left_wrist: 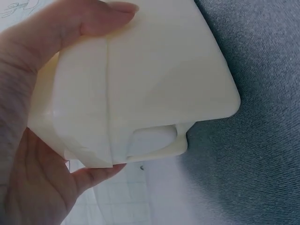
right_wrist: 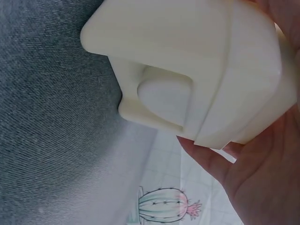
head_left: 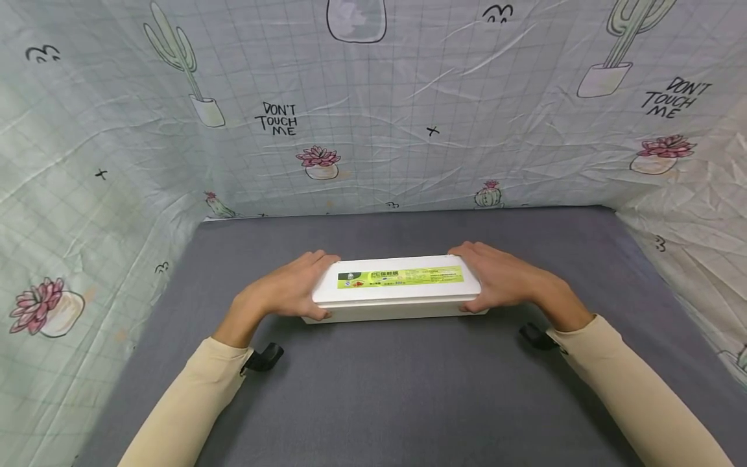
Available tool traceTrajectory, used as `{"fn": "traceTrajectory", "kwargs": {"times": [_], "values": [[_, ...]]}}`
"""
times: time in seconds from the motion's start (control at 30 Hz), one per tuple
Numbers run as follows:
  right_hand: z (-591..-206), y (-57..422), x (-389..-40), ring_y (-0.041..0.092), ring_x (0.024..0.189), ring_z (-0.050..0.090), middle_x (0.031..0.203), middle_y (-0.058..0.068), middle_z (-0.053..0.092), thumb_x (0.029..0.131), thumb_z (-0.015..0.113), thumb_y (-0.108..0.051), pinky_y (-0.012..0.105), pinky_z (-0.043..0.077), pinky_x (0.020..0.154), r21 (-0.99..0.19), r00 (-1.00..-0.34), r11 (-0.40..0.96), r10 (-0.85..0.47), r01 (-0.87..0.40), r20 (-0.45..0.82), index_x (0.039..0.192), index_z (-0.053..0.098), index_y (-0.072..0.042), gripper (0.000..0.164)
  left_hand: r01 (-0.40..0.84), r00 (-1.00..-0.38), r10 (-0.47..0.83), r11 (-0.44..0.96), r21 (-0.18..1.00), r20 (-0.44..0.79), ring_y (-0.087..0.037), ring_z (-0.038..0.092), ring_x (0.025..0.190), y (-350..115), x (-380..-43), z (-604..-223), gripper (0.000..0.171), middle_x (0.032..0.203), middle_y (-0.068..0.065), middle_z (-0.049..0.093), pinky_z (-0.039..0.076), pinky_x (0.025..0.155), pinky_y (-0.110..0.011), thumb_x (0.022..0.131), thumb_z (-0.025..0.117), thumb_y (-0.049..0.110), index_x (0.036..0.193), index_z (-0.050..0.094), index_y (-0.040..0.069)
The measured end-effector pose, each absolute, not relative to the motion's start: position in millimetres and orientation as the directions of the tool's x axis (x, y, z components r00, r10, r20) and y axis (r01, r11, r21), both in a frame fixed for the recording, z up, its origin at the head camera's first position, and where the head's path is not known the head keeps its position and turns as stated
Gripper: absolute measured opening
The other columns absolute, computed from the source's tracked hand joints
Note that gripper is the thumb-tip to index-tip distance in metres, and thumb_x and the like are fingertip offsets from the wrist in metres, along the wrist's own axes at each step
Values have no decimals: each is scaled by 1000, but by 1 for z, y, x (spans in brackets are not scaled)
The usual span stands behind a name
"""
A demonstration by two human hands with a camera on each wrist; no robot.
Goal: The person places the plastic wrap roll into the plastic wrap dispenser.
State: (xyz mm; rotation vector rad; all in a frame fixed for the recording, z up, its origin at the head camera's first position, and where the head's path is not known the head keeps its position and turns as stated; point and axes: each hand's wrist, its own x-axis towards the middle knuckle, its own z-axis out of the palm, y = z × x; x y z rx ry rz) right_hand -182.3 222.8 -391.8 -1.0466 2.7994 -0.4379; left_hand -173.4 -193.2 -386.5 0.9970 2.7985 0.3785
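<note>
A long white plastic-wrap dispenser box (head_left: 397,310) with a green label (head_left: 403,277) on its lid lies crosswise on the grey cloth. My left hand (head_left: 294,285) grips its left end, thumb on the near side and fingers over the far side. At the right end my right hand (head_left: 498,275) holds it the same way. The left wrist view shows the box's end wall (left_wrist: 154,79) with a cutout low down. In the right wrist view, a pale roll end (right_wrist: 164,96) shows through the opening at the other end.
Grey cloth (head_left: 397,389) covers the table under the box. Behind and at both sides hangs a pale curtain (head_left: 373,97) printed with cacti and lettering. Black straps (head_left: 265,357) stick out from the sleeve cuffs.
</note>
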Motion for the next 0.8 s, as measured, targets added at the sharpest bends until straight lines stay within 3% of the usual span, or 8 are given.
{"fn": "traceTrajectory", "kwargs": {"times": [0.2,0.47,0.8], "values": [[-393,223,-182,17,107,50,126,1,53,72,84,-52,37,46,85,-306,-754,718,-657,-626,0,148,42,-9,97,599,-773,634,743,298,-28,-19,48,107,-195,-174,-391,97,124,0,52,44,89,-36,65,83,39,149,43,14],[-394,224,-182,20,110,49,128,3,52,73,85,-52,39,46,86,-310,-762,725,-648,-615,-7,149,41,-8,98,609,-773,635,734,301,16,-23,47,111,-195,-173,-396,98,129,-5,52,43,93,-40,67,85,38,151,41,10],[-397,229,-190,17,109,49,126,-1,53,70,89,-52,39,43,90,-406,-734,669,-679,-623,7,149,42,-10,102,601,-773,634,728,330,9,-22,46,113,-196,-176,-395,99,132,-3,52,42,93,-39,66,84,36,152,41,11]]}}
